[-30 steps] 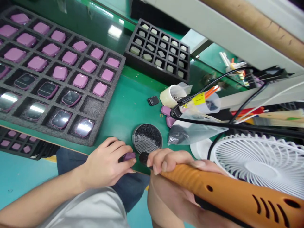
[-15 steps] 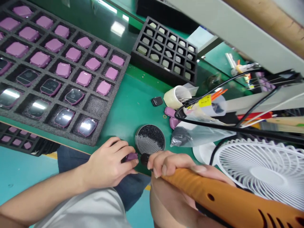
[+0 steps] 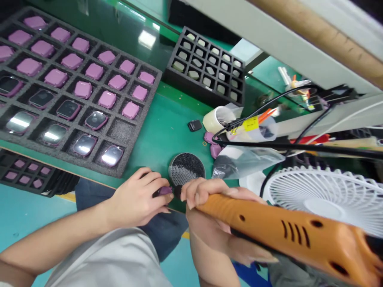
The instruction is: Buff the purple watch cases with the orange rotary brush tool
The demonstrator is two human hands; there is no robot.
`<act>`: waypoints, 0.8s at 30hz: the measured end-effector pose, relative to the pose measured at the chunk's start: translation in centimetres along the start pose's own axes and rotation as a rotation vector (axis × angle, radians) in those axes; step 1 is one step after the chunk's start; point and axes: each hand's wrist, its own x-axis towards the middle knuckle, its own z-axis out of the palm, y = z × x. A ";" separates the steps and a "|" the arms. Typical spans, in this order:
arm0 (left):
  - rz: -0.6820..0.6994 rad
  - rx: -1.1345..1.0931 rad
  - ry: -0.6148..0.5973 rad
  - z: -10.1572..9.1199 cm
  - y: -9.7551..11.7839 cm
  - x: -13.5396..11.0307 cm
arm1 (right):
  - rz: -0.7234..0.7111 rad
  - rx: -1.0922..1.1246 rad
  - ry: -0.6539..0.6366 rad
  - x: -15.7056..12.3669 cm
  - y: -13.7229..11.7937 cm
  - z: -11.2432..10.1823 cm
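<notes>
Near the bench's front edge, my left hand (image 3: 140, 199) is closed around a purple watch case (image 3: 164, 190), which shows only in part between the fingers. My right hand (image 3: 206, 199) grips an orange electric screwdriver (image 3: 257, 217) from above. The tool's dark front end (image 3: 177, 192) points left at the watch case, very close to it; whether the bit touches is too small to make out. Just beyond both hands sits a round dish (image 3: 187, 167) with a perforated plate and many tiny black pieces that look like screws.
A grey foam tray (image 3: 127, 153) of purple watch cases lies to the left. Farther back stands a black compartment box (image 3: 191, 81) with pale pieces. Rightward are a white cup (image 3: 211, 119), a plastic bag (image 3: 236, 161), black cables and a white fan (image 3: 326, 203).
The screwdriver's rear end has swung up and away from me, so more of its body shows. My left hand keeps its hold on the watch case; the whole view has shifted slightly.
</notes>
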 end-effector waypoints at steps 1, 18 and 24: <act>0.011 0.009 -0.014 0.0 -0.1 0.0 | 0.008 0.011 -0.011 0.2 0.0 -0.2; -0.536 0.461 0.065 -10.4 -8.6 2.8 | -0.082 -0.081 0.146 -3.4 -1.3 -7.6; -0.540 0.550 0.010 -11.1 -10.5 4.0 | -0.153 -0.085 0.199 -2.1 -1.5 -4.8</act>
